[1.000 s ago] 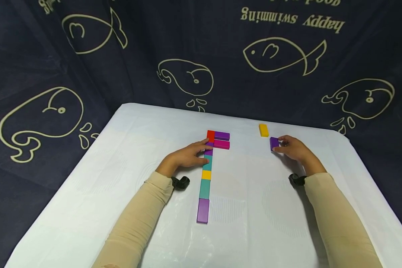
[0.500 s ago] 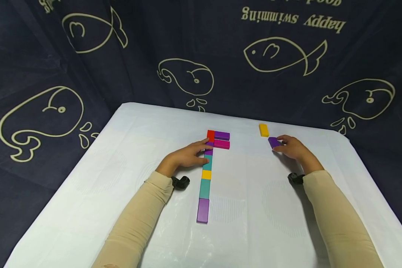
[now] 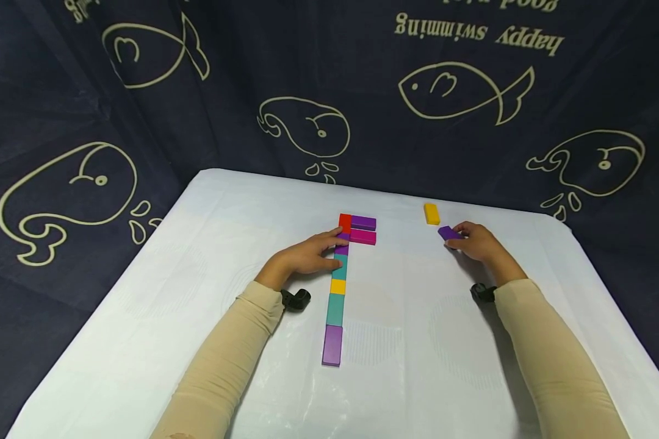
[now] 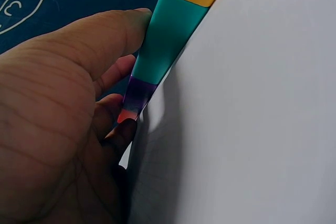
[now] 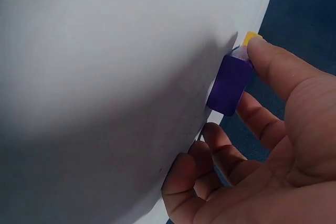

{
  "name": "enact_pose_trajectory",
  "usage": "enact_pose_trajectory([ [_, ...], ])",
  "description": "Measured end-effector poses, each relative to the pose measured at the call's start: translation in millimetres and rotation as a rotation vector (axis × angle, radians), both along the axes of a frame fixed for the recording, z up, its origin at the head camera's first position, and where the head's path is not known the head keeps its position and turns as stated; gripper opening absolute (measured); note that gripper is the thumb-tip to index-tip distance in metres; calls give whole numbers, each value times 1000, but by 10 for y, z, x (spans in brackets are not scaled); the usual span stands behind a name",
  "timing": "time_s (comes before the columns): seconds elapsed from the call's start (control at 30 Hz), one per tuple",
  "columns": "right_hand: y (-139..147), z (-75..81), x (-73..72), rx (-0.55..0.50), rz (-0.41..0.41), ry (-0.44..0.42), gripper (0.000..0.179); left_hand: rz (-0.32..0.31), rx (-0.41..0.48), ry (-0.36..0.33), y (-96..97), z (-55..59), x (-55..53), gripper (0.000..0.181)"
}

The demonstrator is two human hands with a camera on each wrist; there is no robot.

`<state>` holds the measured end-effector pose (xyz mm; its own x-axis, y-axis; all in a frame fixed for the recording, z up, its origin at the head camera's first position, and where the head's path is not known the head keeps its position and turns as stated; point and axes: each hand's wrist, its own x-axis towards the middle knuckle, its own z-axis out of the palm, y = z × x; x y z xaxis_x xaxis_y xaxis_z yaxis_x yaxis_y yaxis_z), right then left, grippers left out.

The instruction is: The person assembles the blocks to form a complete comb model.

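My left hand [image 3: 307,255] rests its fingertips along a row of coloured blocks, touching a purple block [image 3: 342,250] and a teal block [image 3: 338,272]. A red block [image 3: 345,221] tops the row, its lower part by the fingertips. In the left wrist view, the thumb lies against the teal block [image 4: 170,35] and the other fingers reach the purple and red ones. Over on the right, my right hand [image 3: 476,241] pinches a loose purple block [image 5: 229,85] between thumb and fingers; the block sits turned at an angle.
A yellow block [image 3: 431,214] lies just behind the right hand. Another purple block [image 3: 364,223] and a magenta block [image 3: 363,237] extend right from the row. Toward me the row continues with yellow [image 3: 338,286], teal and light purple blocks. Dark fabric hangs behind the white table [image 3: 395,378].
The purple block in my right hand has turned from nearly straight to slanted, its far end swinging left. That hand shifted slightly left. My left hand and the row stayed put.
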<state>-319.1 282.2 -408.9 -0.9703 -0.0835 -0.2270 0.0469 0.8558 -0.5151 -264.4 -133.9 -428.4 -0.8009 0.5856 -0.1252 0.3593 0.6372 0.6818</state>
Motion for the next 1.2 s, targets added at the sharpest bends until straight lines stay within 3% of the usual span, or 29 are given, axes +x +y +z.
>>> enact_pose_trajectory([
  [0.5, -49, 18, 45, -55, 19, -12, 38, 0, 15, -5, -14, 0, 14, 58],
  [0.9, -226, 76, 92, -37, 155, 51, 37, -1, -1, 12, -10, -29, -15, 58],
  [1.2, -286, 79, 119, 2, 172, 51, 37, 1, 0, 4, -10, -14, -12, 58],
])
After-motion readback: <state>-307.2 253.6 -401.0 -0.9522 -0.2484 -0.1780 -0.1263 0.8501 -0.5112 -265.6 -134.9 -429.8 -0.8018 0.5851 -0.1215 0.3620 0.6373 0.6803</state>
